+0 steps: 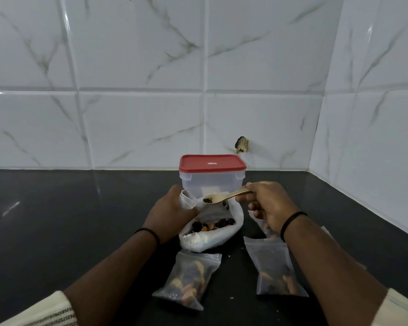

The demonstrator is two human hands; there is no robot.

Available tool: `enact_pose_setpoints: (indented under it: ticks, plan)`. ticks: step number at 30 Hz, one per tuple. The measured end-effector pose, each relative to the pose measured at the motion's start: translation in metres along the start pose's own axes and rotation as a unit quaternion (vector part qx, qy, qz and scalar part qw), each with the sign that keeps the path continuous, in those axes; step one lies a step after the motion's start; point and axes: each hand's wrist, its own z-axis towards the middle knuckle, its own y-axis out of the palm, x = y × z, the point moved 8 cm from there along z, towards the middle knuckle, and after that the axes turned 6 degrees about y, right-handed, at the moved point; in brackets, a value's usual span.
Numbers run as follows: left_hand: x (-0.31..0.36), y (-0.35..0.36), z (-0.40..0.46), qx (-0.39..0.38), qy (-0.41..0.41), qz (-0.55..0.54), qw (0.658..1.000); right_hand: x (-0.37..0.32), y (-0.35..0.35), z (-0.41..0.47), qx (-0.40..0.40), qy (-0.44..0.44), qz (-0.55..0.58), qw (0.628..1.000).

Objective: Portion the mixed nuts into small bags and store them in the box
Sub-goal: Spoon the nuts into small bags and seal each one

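- Wooden spoon (224,197): the right hand (266,204) pinches its handle; the bowl carries a few nuts above the large white bag (212,234).
- The left hand (172,208) grips a small clear bag (187,198) at its mouth; keep it wide and tip the spoon slowly.
- Two filled bags (189,278) (276,269) lie nearer on the black table (80,220).
- The red-lidded box (212,177) stands behind, closed.

You've got two hands in view, left hand (172,208) and right hand (267,205). One spoon (224,197). One box (212,176) with one red lid (212,163). One big white bag (212,228) of nuts. Small bags: four at least, (189,278), (277,269), (260,223), plus one (187,199) in your left hand. Two wristbands, (149,232) and (291,220).
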Motion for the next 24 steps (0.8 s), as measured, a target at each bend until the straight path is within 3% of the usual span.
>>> enact_pose_setpoints:
  ticks: [7, 13, 24]
  plan:
    - [0.002, 0.001, 0.000, -0.009, 0.010, -0.002, 1.000, -0.017, 0.014, -0.011, -0.042, -0.088, 0.038, 0.995]
    - [0.003, 0.000, 0.000, -0.008, 0.012, -0.012, 1.000, -0.030, 0.043, -0.034, -0.156, -0.211, -0.126, 0.957]
    - [0.001, 0.001, 0.000, -0.011, 0.007, -0.011, 1.000, -0.037, 0.035, -0.035, -0.131, -0.225, -0.102, 0.960]
